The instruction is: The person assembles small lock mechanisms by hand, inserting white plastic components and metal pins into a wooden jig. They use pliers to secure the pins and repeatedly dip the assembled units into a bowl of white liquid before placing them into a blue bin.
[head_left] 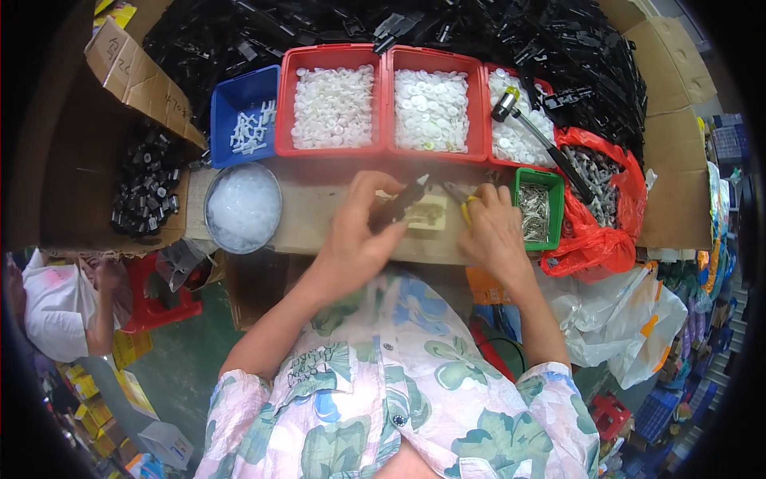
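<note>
My left hand (361,227) is closed round a dark elongated part (399,204), with a small pale tip showing at its upper end. A cream-coloured block (428,214) with a shaped recess lies on the bench, just right of that part. In my right hand (495,227) is a pair of yellow-handled pliers (458,195), its jaws pointing up and left toward the dark part, apart from it. Beside my right hand stands a green bin (557,209) of small metal pins.
Red bins (383,144) of white discs line the back, with a blue bin (223,120) of white pieces. A hammer (550,148) lies across the right one. A round bowl (275,209), a red bag (586,255) of grey parts and a black-parts heap (383,28) surround the bench.
</note>
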Tool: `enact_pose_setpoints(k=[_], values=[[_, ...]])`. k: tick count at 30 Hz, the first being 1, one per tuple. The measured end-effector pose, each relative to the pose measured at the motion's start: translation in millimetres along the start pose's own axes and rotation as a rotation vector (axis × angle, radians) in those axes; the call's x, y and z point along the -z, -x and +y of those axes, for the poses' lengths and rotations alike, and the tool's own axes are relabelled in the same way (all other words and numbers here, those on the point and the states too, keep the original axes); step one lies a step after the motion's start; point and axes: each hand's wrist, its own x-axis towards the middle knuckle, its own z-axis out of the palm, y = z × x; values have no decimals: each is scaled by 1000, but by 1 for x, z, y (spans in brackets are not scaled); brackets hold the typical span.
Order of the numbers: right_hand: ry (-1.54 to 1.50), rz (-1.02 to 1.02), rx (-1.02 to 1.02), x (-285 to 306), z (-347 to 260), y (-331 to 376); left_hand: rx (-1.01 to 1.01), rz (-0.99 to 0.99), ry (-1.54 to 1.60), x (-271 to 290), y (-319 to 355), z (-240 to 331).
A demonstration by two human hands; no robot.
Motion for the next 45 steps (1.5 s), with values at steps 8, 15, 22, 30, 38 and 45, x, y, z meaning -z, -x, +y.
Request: enact_pose_setpoints(k=[8,15,22,30,38,45], values=[[-219,170,34,2,4,9,181,-51,-114,-1,3,11],[-518,121,129,18,-13,22,-17,-33,-189,-16,0,3],[-531,51,112,13,-26,25,0,-118,-193,-9,5,-4],[-506,58,192,10,-29,38,599,-469,740,13,9,3],[-481,54,271,15,-34,38,645,-711,1330,22,19,-18],[-345,85,130,6,-23,21,782,-484,550,69,46,-9]])
